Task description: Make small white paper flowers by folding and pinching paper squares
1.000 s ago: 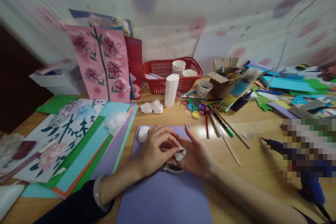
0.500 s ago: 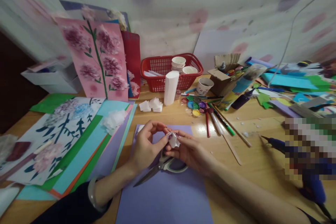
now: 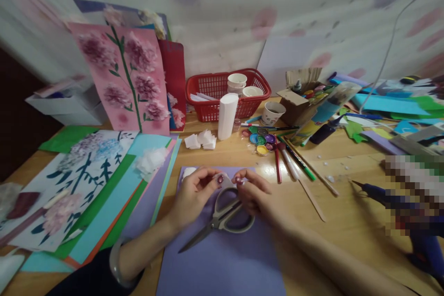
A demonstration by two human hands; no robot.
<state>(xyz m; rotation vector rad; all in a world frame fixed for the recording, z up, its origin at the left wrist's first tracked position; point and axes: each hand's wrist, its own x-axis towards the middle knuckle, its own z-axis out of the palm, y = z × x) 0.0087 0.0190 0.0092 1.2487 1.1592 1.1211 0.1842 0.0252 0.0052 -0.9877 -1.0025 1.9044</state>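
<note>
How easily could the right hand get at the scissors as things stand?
Probably yes: the scissors lie on the purple sheet close by the right hand, with most of the handles uncovered, though that hand seems occupied with the white paper piece.

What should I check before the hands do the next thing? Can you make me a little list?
1. White paper piece pinched by the fingers of the left hand and right hand: ok.
2. Scissors put down, with no fingers through the handles: ok, they lie on the purple sheet.
3. Paper cup upright: ok, it stands near the red basket.
4. Glue gun away from both hands: ok, it is off to the right.
5. Glue gun cool: cannot tell.
6. Table free of scraps: not ok, tiny white bits lie near the glue gun.
</note>
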